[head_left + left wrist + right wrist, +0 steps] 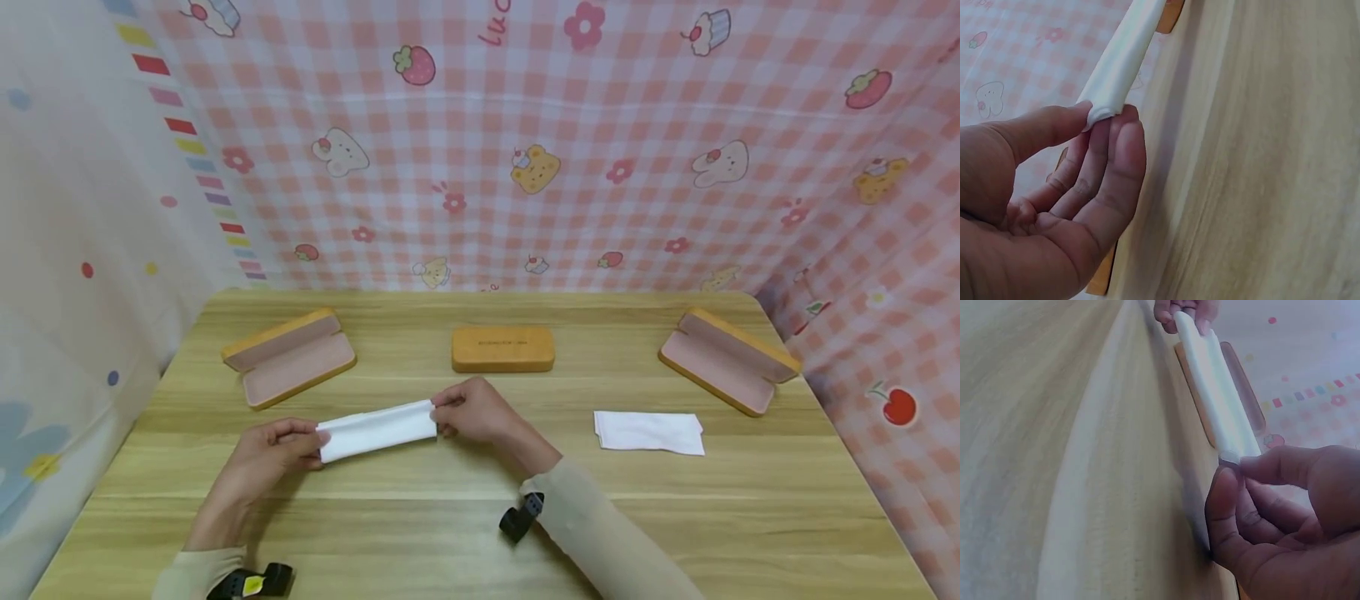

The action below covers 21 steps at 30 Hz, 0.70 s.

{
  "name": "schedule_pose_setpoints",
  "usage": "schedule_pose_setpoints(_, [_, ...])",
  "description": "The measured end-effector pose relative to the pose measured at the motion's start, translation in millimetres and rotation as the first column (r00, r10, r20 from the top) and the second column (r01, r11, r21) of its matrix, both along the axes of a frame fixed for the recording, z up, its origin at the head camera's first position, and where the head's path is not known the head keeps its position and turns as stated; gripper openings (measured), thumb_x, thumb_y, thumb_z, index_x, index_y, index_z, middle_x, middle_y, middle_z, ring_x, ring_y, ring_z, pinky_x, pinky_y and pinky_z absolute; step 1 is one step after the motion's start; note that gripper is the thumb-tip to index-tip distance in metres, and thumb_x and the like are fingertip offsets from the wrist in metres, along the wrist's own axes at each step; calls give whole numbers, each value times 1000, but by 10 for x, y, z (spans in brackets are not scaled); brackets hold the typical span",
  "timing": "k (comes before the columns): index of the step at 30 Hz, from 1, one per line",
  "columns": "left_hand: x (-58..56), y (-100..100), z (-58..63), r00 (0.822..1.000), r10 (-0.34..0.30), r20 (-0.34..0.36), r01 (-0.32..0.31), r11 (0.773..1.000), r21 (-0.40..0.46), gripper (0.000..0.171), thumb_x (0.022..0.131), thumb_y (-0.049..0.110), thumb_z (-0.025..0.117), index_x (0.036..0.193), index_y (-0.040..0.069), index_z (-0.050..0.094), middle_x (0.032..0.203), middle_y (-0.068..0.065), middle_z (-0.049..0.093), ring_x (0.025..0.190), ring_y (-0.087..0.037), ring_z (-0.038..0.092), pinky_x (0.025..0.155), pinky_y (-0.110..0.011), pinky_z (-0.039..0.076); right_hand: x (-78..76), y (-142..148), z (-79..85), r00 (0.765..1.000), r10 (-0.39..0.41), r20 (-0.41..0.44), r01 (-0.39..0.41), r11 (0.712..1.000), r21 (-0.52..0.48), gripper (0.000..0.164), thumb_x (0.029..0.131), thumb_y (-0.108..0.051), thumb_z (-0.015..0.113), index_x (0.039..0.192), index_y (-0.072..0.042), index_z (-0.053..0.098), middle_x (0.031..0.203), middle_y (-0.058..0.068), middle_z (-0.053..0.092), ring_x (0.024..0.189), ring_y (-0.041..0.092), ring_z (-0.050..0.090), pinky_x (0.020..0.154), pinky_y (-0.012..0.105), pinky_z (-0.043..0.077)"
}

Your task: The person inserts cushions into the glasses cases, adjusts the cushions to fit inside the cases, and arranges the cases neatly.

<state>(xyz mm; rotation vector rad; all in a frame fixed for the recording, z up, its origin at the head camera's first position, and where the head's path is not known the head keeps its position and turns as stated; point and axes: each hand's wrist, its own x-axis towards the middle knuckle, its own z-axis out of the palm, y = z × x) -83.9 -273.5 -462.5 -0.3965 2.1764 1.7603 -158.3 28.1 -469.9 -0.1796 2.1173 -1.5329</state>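
A white cloth folded into a long strip [377, 430] is held up over the table between both hands. My left hand [273, 450] pinches its left end between thumb and fingers, and my right hand [474, 412] pinches its right end. In the left wrist view the thumb lies on top of the folded cloth [1124, 59] with the fingers beneath. The right wrist view shows the cloth [1216, 394] stretched straight from one hand to the other. Behind the left hand an orange glasses case [300, 371] stands with its lid up and a pale pink lining.
A second folded white cloth [649, 432] lies flat on the wooden table [420, 533] at the right. A closed orange glasses case [502, 349] stands at the back middle, and another open case [720, 367] at the back right. Patterned curtains [480, 167] hang behind and at the sides.
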Motion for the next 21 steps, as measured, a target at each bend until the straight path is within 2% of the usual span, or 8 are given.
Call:
schedule_pose_setpoints(6, [1, -11, 36, 1000, -8, -18, 9, 999, 51, 31, 98, 11, 69, 120, -9, 61, 96, 3, 70, 84, -11, 72, 83, -29, 63, -39, -2, 32, 998, -18, 63, 21, 999, -44, 15, 98, -11, 68, 104, 0, 76, 85, 9, 72, 73, 14, 65, 70, 26, 60])
schedule_pose_setpoints(13, [-4, -13, 42, 999, 22, -50, -17, 994, 110, 44, 100, 6, 65, 133, -18, 49, 100, 4, 69, 86, -9, 71, 83, -27, 63, -53, -102, 60, 993, -91, 77, 97, 992, -76, 17, 97, -12, 69, 108, 0, 74, 93, 10, 70, 77, 15, 65, 74, 28, 62])
schedule_pose_setpoints(17, [-3, -32, 47, 995, 53, -79, -42, 990, 133, 43, 101, 4, 63, 133, -20, 48, 99, 3, 68, 85, -8, 71, 81, -26, 63, -64, -185, 89, 989, -136, 65, 141, 986, -84, 16, 96, -13, 70, 107, -2, 75, 90, 9, 72, 75, 14, 64, 72, 28, 61])
schedule_pose_setpoints(21, [4, -82, 49, 992, 89, -93, -75, 986, 148, 33, 101, 4, 63, 127, -15, 54, 98, 6, 68, 83, -8, 70, 80, -26, 63, -71, -262, 129, 988, -146, 41, 149, 985, -82, 15, 97, -14, 70, 106, -4, 76, 89, 7, 73, 74, 14, 64, 71, 28, 60])
